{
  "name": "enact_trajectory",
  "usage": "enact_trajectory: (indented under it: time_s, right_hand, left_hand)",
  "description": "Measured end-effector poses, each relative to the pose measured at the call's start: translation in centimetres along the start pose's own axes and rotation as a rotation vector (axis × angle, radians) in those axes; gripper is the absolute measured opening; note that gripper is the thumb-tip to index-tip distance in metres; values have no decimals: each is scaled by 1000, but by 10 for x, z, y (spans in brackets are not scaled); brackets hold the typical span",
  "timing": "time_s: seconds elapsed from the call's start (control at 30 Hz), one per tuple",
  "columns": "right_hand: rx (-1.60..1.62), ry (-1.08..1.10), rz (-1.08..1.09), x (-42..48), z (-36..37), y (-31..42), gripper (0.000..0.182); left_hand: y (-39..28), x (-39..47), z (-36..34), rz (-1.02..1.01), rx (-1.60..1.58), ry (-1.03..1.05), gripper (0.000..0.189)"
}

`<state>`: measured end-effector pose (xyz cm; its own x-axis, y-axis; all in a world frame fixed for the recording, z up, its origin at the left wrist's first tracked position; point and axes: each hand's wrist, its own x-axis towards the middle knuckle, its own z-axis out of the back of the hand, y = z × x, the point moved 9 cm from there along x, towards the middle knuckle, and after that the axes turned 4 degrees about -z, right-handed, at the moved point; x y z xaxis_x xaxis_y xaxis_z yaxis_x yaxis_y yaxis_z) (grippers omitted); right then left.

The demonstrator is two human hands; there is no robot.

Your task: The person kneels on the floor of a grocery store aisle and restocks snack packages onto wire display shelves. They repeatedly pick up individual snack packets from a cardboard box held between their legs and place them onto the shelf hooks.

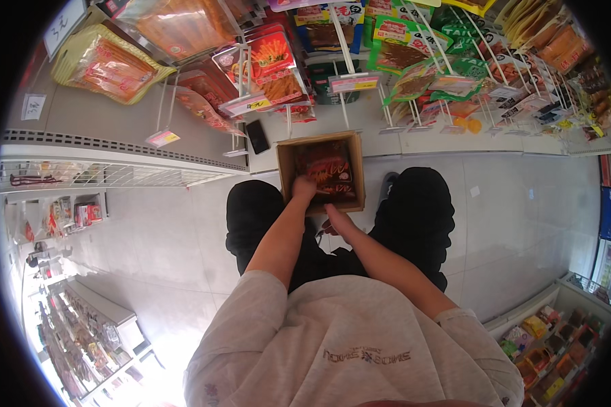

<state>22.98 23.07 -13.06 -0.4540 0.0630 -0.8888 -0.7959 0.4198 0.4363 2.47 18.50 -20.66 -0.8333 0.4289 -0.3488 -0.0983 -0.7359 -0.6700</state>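
Observation:
An opened cardboard box stands between my knees, against the base of the shelf. Dark red snack packets with printed fronts lie inside it. My left hand reaches over the near left rim into the box, at the packets; its fingertips are hard to make out, so a grip cannot be told. Just outside the near wall is my right hand, its upper part close to the rim. Below its fingers shows a small shiny metallic object, too small to name, and whether the hand holds it is unclear.
A black phone lies on the shelf's base ledge, left of the box. Above, hanging hooks with price tags jut out, bearing red packets and green packets. A wire rack is at left. Pale tiles cover the floor.

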Motion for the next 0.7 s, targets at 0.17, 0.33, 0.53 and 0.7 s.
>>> enact_trajectory:
  time_s: [0.17, 0.33, 0.53, 0.7]
  right_hand:
    - [47, -14, 28, -1, -5, 0, 66]
    - [48, -3, 34, -4, -9, -1, 65]
    - [70, -53, 37, -2, 8, 2, 63]
    - [91, -48, 56, -12, 3, 4, 62]
  left_hand:
    - [20, -2, 8, 60, -282, -40, 24]
    - [-8, -17, 8, -450, 493, 146, 18]
    - [-37, -58, 29, 337, -516, 224, 15]
    - [-33, -73, 34, 491, -727, 220, 27]
